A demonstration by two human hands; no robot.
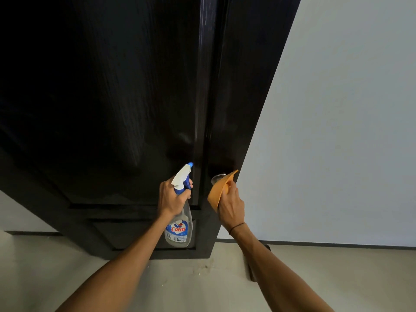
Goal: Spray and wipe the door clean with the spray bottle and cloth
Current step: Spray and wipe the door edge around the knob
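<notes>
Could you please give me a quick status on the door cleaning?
Left hand grips spray bottle, nozzle toward door. Right hand holds orange cloth at the knob. Nothing in the way.

spray bottle (179, 224) | label: "Colin" in red | smaller print below: unreadable

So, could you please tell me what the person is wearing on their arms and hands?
Both forearms are bare, with no sleeves in view. The left hand wears nothing: no glove, ring or watch shows. The right hand is also ungloved; its wrist carries a thin dark band, like a cord or hair tie.
</notes>
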